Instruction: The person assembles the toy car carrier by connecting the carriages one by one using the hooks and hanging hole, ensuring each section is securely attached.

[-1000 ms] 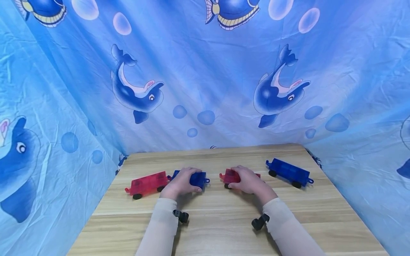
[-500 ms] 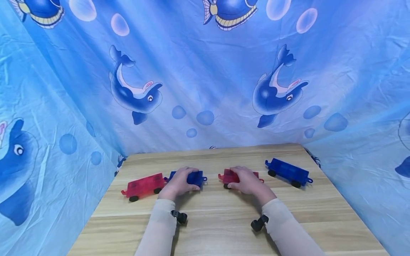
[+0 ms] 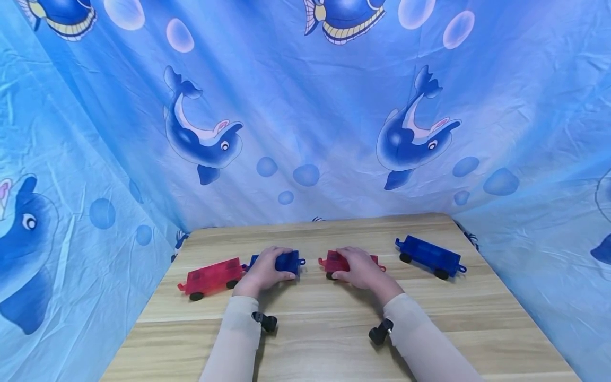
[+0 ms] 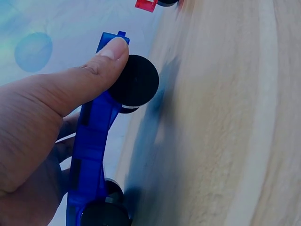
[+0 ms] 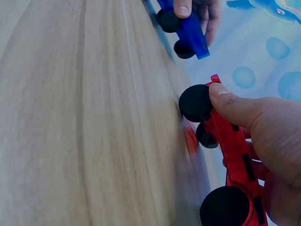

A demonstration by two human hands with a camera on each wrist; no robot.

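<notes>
My left hand grips a translucent blue toy train wagon with black wheels, thumb on the near side and fingers over the far side. Behind it, a red wagon stands on the table, its end meeting the blue wagon's left hook. My right hand holds a second red wagon the same way, thumb near a front wheel. The red wagon's hook points at the blue wagon's ring, with a narrow gap between them.
Another blue wagon stands at the back right of the wooden table, angled. A blue curtain printed with dolphins hangs around the table's back and sides. Each wrist wears a small black camera.
Both hands have shifted slightly left with their wagons, the right one mostly in the last half second. The left red wagon has slid left too. The far right blue wagon stays put.
</notes>
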